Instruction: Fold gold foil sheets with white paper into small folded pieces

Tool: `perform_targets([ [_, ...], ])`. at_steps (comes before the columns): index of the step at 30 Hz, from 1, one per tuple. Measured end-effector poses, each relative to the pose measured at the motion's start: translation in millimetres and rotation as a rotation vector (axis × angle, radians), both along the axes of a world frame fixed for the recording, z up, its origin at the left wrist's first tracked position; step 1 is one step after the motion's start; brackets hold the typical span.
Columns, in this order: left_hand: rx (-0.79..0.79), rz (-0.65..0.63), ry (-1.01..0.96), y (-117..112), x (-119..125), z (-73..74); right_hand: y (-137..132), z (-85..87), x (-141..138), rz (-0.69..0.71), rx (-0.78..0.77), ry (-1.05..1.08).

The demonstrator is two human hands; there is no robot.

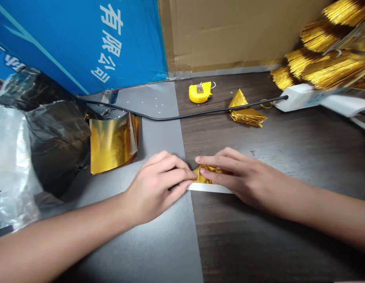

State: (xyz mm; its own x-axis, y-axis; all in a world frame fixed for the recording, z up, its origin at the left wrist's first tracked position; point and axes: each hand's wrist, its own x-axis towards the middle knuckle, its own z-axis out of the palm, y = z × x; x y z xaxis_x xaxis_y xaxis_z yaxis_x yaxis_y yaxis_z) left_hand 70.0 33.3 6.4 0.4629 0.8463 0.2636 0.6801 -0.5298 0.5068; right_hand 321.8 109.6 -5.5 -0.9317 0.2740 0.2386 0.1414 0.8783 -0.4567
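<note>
Gold foil [202, 179] in left hand [159, 181], grip seemingly narrow

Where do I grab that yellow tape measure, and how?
I'd come straight down from above and pinch the tape measure by its left and right sides. It looks chunky and rounded, its grey clip faces up, and the black cord runs past its near side, so sliding in there could snag.
</note>
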Motion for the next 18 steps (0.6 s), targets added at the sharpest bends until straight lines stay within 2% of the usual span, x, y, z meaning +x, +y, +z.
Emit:
perform_targets([
  [18,-0.010,0.025,-0.030,1.9,0.2,-1.7,0.8,-1.9,0.2,0.012,-0.009,-0.011],
])
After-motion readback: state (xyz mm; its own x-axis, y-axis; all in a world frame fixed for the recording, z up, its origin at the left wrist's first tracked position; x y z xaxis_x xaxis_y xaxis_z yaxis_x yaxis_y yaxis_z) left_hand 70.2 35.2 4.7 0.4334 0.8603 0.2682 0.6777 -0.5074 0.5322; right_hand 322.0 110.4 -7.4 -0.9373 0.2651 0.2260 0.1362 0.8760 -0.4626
